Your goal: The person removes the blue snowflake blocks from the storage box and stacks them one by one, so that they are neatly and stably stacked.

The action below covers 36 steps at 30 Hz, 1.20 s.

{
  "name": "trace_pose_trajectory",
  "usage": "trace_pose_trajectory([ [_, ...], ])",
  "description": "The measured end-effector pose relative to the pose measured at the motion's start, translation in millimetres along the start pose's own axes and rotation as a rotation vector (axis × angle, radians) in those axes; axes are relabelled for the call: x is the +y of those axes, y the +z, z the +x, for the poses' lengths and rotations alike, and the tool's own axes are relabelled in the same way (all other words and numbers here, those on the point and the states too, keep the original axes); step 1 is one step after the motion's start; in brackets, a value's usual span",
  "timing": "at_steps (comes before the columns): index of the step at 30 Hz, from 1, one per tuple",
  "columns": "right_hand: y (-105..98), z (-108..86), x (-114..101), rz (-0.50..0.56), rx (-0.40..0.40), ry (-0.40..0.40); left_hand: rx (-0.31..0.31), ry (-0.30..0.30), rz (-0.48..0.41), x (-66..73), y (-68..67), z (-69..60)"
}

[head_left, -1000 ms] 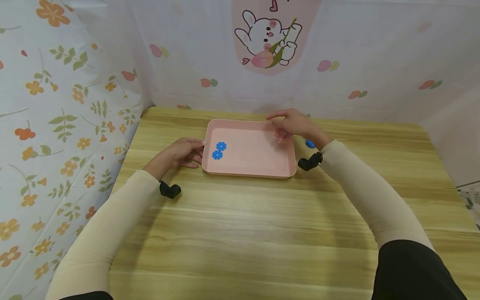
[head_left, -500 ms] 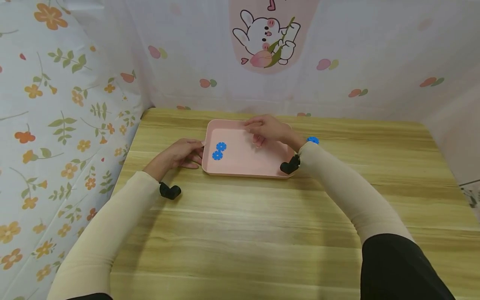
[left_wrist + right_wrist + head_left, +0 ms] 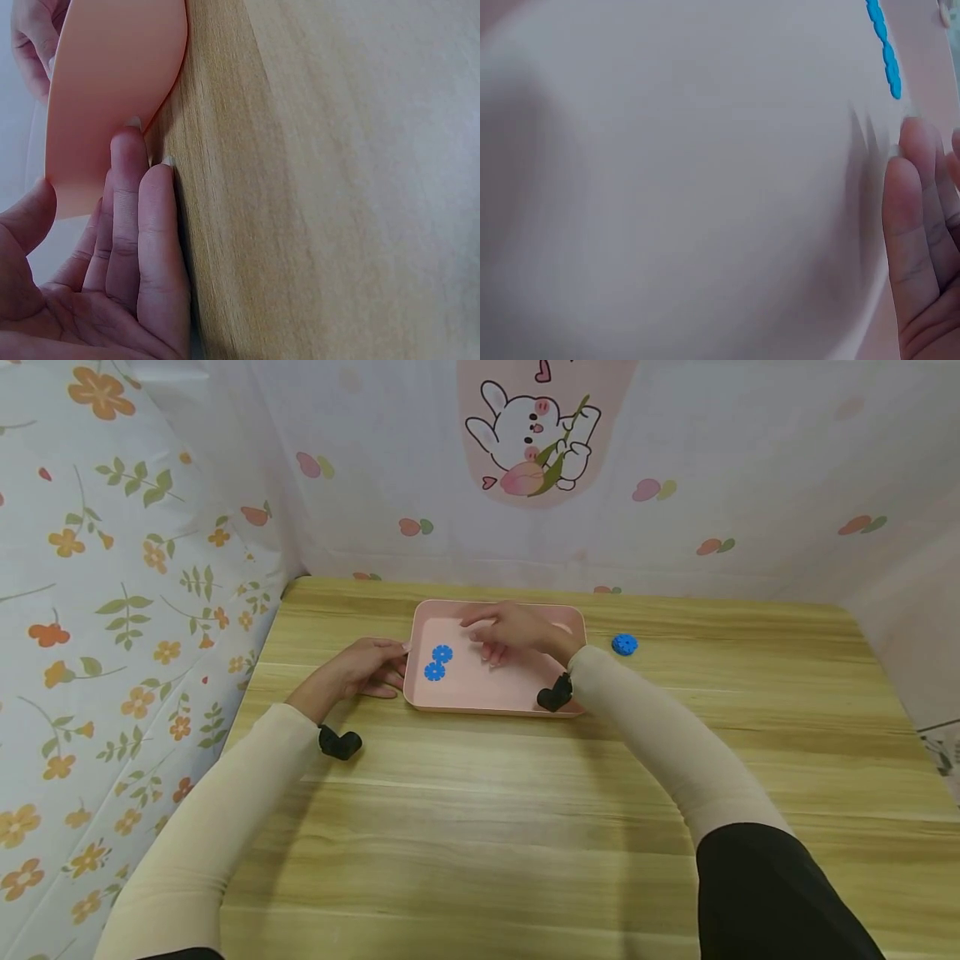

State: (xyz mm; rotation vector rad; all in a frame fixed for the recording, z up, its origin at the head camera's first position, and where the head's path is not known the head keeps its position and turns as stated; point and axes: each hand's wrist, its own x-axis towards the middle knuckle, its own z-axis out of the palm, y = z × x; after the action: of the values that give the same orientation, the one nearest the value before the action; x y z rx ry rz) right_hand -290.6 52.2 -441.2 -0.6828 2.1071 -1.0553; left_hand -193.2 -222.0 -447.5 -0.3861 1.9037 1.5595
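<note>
On the wooden table lies a pink tray [image 3: 495, 702] with two blue notched plastic discs [image 3: 438, 662], like snowflake building discs, joined or touching at its left end. My left hand [image 3: 360, 667] is at the tray's left side. In the left wrist view its thumb touches the rim and its straight fingers [image 3: 127, 217] lie along the outer wall. My right hand [image 3: 513, 631] is over the tray's middle, right of the discs, with nothing seen in it. In the right wrist view its fingers [image 3: 904, 225] are straight beside the blue discs [image 3: 886, 52]; part of that hand is out of frame.
More blue discs [image 3: 625, 645] lie in a small pile on the table right of the tray. A patterned cloth [image 3: 375, 460] hangs behind the table, and a floral cloth [image 3: 135, 652] hangs at its left. Bare tabletop [image 3: 480, 827] stretches in front of the tray.
My right hand has moved left from the tray's right end to its middle, uncovering the pile of discs on the table. My left hand and the tray have stayed in place.
</note>
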Motion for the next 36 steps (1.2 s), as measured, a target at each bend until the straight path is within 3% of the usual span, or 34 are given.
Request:
trace_pose_trajectory([
  [23, 25.1, 25.6, -14.3, -0.077, -0.195, 0.034, -0.005, -0.019, -0.002, 1.7, 0.3, -1.7],
  [36, 32.1, 25.8, -20.1, -0.104, -0.144, 0.050, -0.001, -0.011, 0.001, 2.7, 0.8, -1.7],
])
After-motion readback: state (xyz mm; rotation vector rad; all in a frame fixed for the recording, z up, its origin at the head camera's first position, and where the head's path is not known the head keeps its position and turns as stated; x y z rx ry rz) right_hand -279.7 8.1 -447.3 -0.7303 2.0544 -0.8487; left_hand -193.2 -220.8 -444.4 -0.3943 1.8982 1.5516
